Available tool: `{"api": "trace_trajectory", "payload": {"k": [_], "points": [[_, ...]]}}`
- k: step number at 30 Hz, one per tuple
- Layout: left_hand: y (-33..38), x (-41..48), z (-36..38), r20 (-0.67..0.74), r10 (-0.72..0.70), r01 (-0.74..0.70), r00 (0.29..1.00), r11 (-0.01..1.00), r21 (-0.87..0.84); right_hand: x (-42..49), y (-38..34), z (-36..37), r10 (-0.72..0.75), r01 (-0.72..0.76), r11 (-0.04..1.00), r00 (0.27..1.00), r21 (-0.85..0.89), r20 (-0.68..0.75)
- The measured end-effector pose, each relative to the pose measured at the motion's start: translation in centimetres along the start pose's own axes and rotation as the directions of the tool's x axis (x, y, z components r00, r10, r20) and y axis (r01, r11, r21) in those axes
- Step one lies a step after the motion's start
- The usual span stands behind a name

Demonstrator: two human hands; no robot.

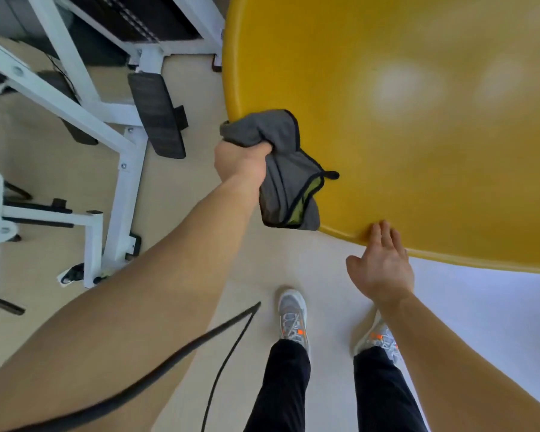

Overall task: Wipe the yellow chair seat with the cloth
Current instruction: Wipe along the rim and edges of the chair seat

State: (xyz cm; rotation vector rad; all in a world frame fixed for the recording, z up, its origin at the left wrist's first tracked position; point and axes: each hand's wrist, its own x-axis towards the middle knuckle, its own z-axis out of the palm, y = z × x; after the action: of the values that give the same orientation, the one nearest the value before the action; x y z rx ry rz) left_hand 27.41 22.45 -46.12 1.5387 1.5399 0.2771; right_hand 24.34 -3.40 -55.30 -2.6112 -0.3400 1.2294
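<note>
The yellow chair seat fills the upper right of the head view, glossy with pale light patches. My left hand grips a bunched grey cloth with black trim and a green underside. The cloth hangs over the seat's left front edge, one corner drooping below the rim. My right hand is spread with straight fingers, its fingertips touching the seat's front rim to the right of the cloth.
White metal exercise equipment with black pads stands on the beige floor at the left, close to the chair. A black cable dangles in front of my legs. My feet in grey shoes stand below the seat's front edge.
</note>
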Motion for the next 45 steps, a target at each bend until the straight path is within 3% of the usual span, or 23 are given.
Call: {"api": "trace_trajectory", "payload": {"k": [3, 6, 9, 11, 13, 15, 17, 20, 25, 28, 31, 35, 39, 41, 43, 45], "points": [[-0.1, -0.4, 0.7, -0.038, 0.078, -0.078, 0.996, 0.997, 0.009, 0.3, -1.4, -0.4, 0.059, -0.058, 0.995, 0.998, -0.082, 0.002], [-3.6, -2.3, 0.8, 0.064, -0.062, 0.062, 0.996, 0.998, 0.0, 1.0, -3.8, -2.6, 0.151, -0.151, 0.988, 0.988, -0.012, 0.041], [-3.7, -2.2, 0.0, 0.144, -0.14, 0.134, 0.98, 0.99, 0.049, 1.2, -8.2, -3.7, -0.056, 0.056, 0.995, 0.998, 0.086, -0.005], [-1.4, -1.0, -1.0, 0.122, -0.028, 0.018, 0.992, 0.996, 0.086, 0.7, -11.1, -3.2, -0.137, 0.14, 0.969, 0.99, 0.206, -0.031], [2.2, 0.9, -2.0, 0.112, 0.132, -0.144, 0.985, 0.984, 0.105, 0.2, -12.6, -2.8, -0.041, 0.049, 0.958, 0.999, 0.282, -0.034], [6.3, 3.0, -2.5, 0.158, 0.262, -0.284, 0.952, 0.948, 0.141, 0.2, -12.8, -2.9, 0.047, -0.044, 0.965, 0.999, 0.258, -0.006], [9.4, 4.6, -2.2, 0.222, 0.334, -0.38, 0.916, 0.899, 0.217, 0.5, -12.7, -3.2, 0.044, -0.045, 0.981, 0.999, 0.187, 0.008], [9.5, 5.0, -1.4, 0.207, 0.322, -0.363, 0.924, 0.907, 0.211, 1.7, -13.2, -4.2, 0.052, -0.056, 0.986, 0.998, 0.154, 0.034], [3.6, 2.3, -2.6, 0.225, 0.202, -0.25, 0.953, 0.945, 0.212, 3.4, -13.6, -5.3, 0.045, -0.049, 0.996, 0.997, 0.071, 0.065], [6.2, 4.3, -2.2, 0.246, 0.288, -0.348, 0.926, 0.903, 0.252, 2.7, -12.9, -3.8, -0.004, 0.003, 1.0, 0.995, 0.003, 0.096], [10.9, 6.6, -0.8, 0.277, 0.386, -0.461, 0.88, 0.836, 0.298, 1.9, -11.2, -1.6, 0.033, -0.008, 0.984, 0.99, -0.179, 0.139], [18.0, 8.3, 1.3, 0.379, 0.579, -0.689, 0.722, 0.657, 0.306, 2.4, -10.8, -1.3, 0.044, -0.021, 0.983, 0.992, -0.184, 0.121], [25.0, 9.5, 3.7, 0.392, 0.602, -0.71, 0.695, 0.662, 0.241, 2.5, -11.3, -1.5, 0.079, -0.052, 0.98, 0.988, -0.19, 0.136], [23.4, 9.4, 3.3, 0.476, 0.547, -0.699, 0.689, 0.674, 0.237, 2.6, -11.5, -1.8, 0.109, -0.075, 0.978, 0.979, -0.196, 0.17], [19.5, 8.7, 2.1, 0.529, 0.506, -0.715, 0.682, 0.612, 0.338, 3.0, -12.1, -2.6, 0.157, -0.12, 0.98, 0.956, -0.158, 0.248], [16.7, 8.7, 1.6, 0.47, 0.55, -0.721, 0.69, 0.58, 0.379, 3.7, -13.2, -4.7, 0.167, -0.166, 0.986, 0.929, -0.031, 0.33]]}}
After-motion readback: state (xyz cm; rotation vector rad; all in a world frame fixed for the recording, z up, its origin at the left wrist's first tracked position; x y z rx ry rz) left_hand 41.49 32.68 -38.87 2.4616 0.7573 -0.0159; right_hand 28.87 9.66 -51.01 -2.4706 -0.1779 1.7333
